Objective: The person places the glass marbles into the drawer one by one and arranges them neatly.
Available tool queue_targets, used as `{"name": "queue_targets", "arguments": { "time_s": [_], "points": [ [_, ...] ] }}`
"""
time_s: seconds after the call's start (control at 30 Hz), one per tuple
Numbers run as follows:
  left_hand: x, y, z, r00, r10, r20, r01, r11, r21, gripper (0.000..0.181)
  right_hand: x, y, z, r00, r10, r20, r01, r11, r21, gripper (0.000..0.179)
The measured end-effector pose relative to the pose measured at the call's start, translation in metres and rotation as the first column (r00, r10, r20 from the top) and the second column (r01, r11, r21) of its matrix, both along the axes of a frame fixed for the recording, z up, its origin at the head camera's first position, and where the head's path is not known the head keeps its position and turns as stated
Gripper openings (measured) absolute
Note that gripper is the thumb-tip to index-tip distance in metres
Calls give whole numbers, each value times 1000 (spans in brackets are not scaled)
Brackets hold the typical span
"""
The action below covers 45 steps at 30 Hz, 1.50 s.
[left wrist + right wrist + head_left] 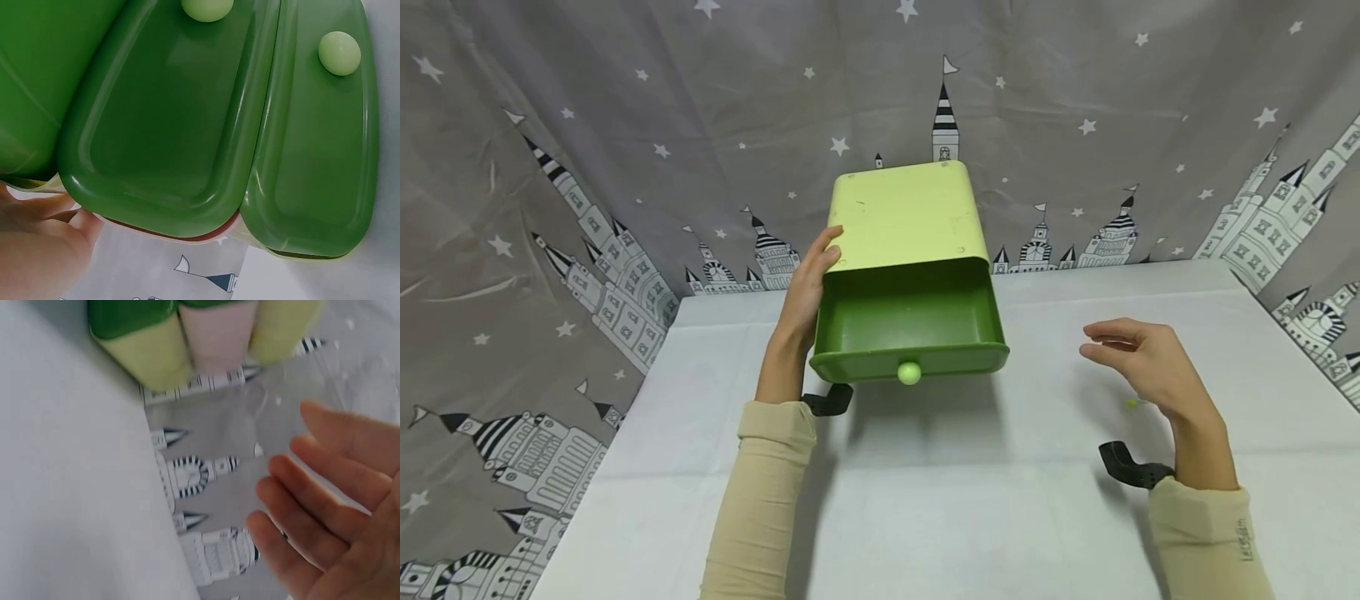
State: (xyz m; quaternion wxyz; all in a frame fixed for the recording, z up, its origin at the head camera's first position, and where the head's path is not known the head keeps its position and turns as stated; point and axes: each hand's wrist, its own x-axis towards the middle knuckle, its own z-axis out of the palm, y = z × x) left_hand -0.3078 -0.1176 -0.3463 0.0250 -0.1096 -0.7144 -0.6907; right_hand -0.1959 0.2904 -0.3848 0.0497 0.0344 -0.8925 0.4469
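Note:
A small drawer cabinet (902, 208) with a pale yellow top is tilted toward me near the back of the table. Its green top drawer (910, 312) is pulled out, with a bare inside and a round light green knob (909, 372). My left hand (805, 292) grips the cabinet's left side. The left wrist view shows the middle drawer (169, 125) and the bottom drawer (309, 150) closed, each with its own knob. My right hand (1142, 358) hovers apart from the cabinet on the right, fingers loosely bent, holding nothing. The right wrist view shows yellow and pink casing sections (219, 337).
A white cloth covers the table (925, 517). Below my right hand lies a tiny yellow-green bit (1132, 403). Behind the table hangs a grey curtain (737, 100) printed with castles and stars. Both wrists wear black camera mounts (1131, 468).

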Motion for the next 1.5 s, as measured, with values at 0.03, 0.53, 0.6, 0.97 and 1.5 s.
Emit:
{"name": "queue_targets", "arguments": {
  "time_s": [0.03,0.53,0.6,0.97,1.5],
  "points": [
    [0,0,0,1000,0,1,0,1000,3,50,0,3,-1,1000,2,14,-2,1000,6,41],
    [6,-1,6,1000,0,23,0,1000,-15,51,1,45,-26,990,19,142,-18,1000,-7,49],
    [2,-3,1,1000,8,18,-8,1000,-18,51,1,51,-29,985,8,170,-5,1000,-17,51],
    [2,-1,-1,1000,23,-5,-23,999,-35,52,7,79,-43,957,43,287,-34,999,-36,51],
    [1,1,0,1000,26,-13,-27,999,-43,52,7,88,-51,930,44,365,-62,997,36,49]
  ]
}}
